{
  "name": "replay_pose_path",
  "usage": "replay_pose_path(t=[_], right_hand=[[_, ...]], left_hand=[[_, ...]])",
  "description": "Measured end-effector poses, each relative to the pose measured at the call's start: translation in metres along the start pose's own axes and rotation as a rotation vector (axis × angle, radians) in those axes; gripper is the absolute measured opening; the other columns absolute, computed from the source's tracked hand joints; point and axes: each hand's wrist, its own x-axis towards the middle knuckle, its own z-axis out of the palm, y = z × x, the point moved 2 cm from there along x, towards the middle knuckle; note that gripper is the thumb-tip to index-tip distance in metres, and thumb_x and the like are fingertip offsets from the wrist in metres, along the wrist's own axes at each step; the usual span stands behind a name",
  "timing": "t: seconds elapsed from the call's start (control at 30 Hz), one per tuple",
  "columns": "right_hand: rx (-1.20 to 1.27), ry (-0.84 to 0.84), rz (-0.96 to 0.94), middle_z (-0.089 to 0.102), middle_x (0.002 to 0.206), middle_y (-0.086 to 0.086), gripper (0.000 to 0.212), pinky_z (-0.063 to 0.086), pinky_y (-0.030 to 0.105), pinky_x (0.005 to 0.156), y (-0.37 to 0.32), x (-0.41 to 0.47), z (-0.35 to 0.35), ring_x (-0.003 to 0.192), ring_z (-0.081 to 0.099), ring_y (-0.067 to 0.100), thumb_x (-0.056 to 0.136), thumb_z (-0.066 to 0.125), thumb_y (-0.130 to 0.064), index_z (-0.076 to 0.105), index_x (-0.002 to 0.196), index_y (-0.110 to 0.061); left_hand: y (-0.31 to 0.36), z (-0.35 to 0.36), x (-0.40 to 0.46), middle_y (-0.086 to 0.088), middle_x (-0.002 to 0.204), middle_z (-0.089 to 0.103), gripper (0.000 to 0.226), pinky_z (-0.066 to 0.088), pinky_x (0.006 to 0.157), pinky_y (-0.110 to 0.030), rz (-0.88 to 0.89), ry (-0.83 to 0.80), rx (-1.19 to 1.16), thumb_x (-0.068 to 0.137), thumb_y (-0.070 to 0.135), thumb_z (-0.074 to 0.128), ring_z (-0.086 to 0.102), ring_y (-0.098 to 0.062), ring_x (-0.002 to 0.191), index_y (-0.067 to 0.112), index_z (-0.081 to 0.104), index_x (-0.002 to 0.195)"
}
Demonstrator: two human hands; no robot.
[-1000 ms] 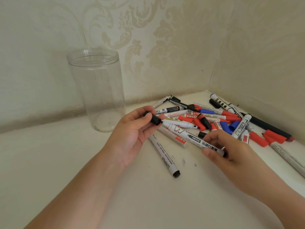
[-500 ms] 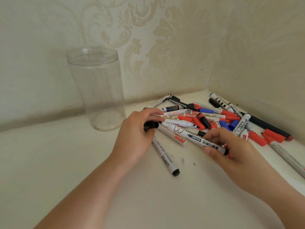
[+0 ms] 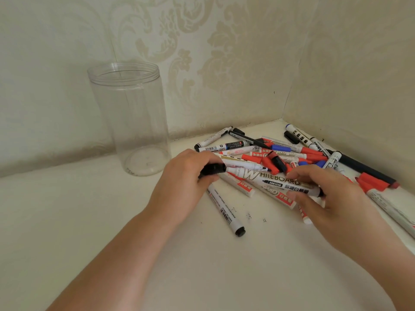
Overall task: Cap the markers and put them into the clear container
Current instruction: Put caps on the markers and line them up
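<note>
My left hand [image 3: 182,182] grips a black cap [image 3: 212,169], which sits at the left end of a white whiteboard marker [image 3: 272,181]. My right hand [image 3: 325,196] holds that marker near its right end. Whether the cap is fully pushed on I cannot tell. The clear container [image 3: 130,117] stands upright and empty to the left, near the back wall. A heap of markers and loose caps [image 3: 292,156] in red, blue and black lies in the corner behind my hands.
A white marker with a black end [image 3: 224,211] lies alone on the cream surface below my left hand. Walls close the corner behind and to the right. A long dark marker [image 3: 368,170] lies along the right wall.
My left hand has lowered and turned the black cap toward the marker's left end, bringing it onto the tip. My right hand kept hold of the marker and shifted slightly left.
</note>
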Motion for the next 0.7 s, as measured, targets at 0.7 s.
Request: replay_pose_path(t=[0.7], right_hand=[[0.292, -0.157, 0.208, 0.062, 0.054, 0.006, 0.018, 0.034, 0.012, 0.042, 0.002, 0.002, -0.007, 0.038, 0.046, 0.004, 0.079, 0.058, -0.035, 0.057, 0.073, -0.051]], left_hand=[[0.015, 0.012, -0.011, 0.0, 0.082, 0.066, 0.035, 0.051, 0.052, -0.027, 0.333, -0.298, 0.185, 0.086, 0.035, 0.038, 0.062, -0.021, 0.067, 0.013, 0.061, 0.099]])
